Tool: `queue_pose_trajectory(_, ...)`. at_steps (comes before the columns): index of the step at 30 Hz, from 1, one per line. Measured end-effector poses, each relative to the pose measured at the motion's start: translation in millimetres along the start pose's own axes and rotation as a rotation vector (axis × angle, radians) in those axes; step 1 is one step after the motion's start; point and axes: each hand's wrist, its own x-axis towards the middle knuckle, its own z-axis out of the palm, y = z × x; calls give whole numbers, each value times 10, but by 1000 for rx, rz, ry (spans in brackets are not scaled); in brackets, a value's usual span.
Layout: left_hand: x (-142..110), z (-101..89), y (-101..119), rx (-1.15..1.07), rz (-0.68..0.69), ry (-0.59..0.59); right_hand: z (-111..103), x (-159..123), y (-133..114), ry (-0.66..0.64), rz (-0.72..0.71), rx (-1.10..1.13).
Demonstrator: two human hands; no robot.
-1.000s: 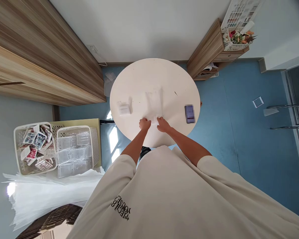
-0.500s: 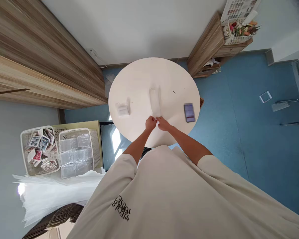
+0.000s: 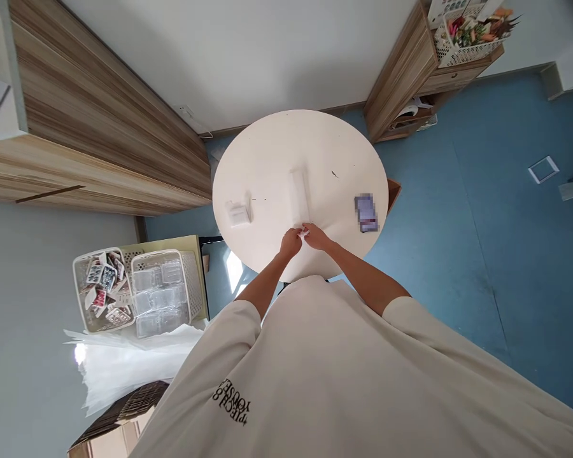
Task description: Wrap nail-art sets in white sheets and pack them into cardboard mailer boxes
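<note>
Now closer, left hand (image 3: pixel 291 242) and right hand (image 3: pixel 316 236) pinch white film (image 3: pixel 299 198).

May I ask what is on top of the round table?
On the table: a whitish strip, its near end between the left hand and right hand; a white item; a pixelated purplish object. The hands partly hide the strip.

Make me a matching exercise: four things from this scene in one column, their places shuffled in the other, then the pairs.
Things
1. Pixelated purple item
2. Small white packet
3. Clear plastic boxes
4. Long white strip

Places
A. In a white basket
B. Between left hand and right hand at its near end
C. Right side of the table
D. Left side of the table

Pairs: 1-C, 2-D, 3-A, 4-B
</note>
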Motion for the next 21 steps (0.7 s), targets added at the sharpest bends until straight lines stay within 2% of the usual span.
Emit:
queue_pose_trajectory(3, -67, 43, -56, 167, 78, 15, -2, -88, 6, 29, -5, 39)
queue_pose_trajectory(5, -115, 60, -86, 239, 113, 8, -6, -138, 14, 60, -61, -13)
queue_pose_trajectory(10, -231, 77, -152, 435, 220, -31, -68, -188, 0, 105, -254, -369)
queue_pose_trajectory(14, -278, 99, -230, 520, 255, -95, -128, -164, -41, 55, -406, -585)
queue_pose_trajectory(17, -293, 99, -280, 537, 262, -115, -136, -145, -29, 6, -419, -688)
queue_pose_trajectory(21, -302, 58, -301, 525, 307, -65, -113, -152, 25, 7, -404, -782)
